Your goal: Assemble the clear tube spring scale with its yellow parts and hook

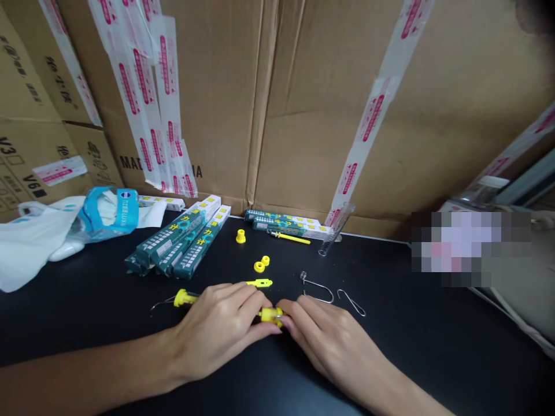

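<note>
Spring force gauge (185,298) low over worktop (411,300). Left hand (221,323) closed round middle; right hand (327,326) pinching yellow end cap (271,315). Judged light, stiff, slippery; best held by caps.

We are seeing dim, soft light on the tall brown cardboard panels (321,150) and flat black tabletop (390,277), with shadow deepening toward the right, pixel blocks masking a patch there, blurred darkness filling the top-right corner, and wide-angle distortion stretching the edges.
</note>
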Tool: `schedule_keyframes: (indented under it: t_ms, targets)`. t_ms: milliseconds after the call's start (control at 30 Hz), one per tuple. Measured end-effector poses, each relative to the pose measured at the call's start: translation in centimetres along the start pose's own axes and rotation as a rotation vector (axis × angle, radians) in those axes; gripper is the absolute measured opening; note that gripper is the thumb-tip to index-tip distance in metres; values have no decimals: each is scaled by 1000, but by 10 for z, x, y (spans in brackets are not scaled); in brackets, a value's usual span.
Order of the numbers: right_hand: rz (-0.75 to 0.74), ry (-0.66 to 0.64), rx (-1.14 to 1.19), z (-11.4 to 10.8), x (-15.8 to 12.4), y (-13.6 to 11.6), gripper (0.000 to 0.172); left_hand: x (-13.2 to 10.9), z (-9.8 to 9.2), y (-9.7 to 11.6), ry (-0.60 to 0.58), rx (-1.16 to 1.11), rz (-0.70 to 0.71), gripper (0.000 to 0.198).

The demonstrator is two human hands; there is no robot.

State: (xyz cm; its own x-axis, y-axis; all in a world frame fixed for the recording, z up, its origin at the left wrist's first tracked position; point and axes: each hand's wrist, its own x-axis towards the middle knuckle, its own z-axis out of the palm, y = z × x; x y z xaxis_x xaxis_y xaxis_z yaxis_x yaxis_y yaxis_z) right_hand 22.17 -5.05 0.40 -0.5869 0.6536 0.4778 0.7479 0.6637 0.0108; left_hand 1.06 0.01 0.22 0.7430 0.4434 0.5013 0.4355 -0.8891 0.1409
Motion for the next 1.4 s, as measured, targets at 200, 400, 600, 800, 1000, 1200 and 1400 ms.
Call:
schedule_keyframes:
  t_ms: [200, 400, 600, 800, 1000, 1200, 1400]
  targets:
    - [-84, -26, 0, -5, -2, 2, 33, 0, -1, 2, -37, -26, -22, 24]
    - [-124, 36, -41, 1, -10, 3, 31, 1, -1, -1, -52, -32, -9, 16]
    - [-8, 2, 37, 7, -13, 3, 34, 3, -1, -2, -14, -14, 24, 19]
    - [-54, 20, -50, 7, -12, 1, 43, 2, 1, -2, 11, 1, 16, 21]
    - [-91, 81, -145, 5, -8, -5, 39, 3, 0, 0, 63, 46, -53, 37]
    - [-32, 57, -43, 7, -11, -12, 29, 1, 1, 1, 20, 92, -54, 14]
    - [-20, 54, -124, 7, -6, -15, 26, 0, 4, 3, 33, 102, -57, 12]
